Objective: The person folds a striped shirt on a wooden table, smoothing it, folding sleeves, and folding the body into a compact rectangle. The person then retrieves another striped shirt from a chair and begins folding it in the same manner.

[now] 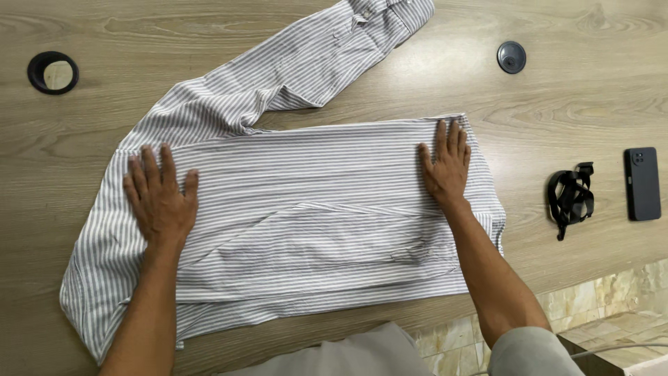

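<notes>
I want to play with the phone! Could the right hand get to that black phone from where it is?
Probably yes. The right hand lies flat on the striped shirt, and the black phone lies further right on the same table. Only a black strap bundle lies between, low enough to pass over.

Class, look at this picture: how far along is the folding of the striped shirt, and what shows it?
Partly done. The striped shirt lies flat on the wooden table, with its near side already folded over the body. In hand: the left hand and right hand press flat on it. Left: one sleeve sprawls unfolded across the table, and the body is not yet folded shorter.
</notes>
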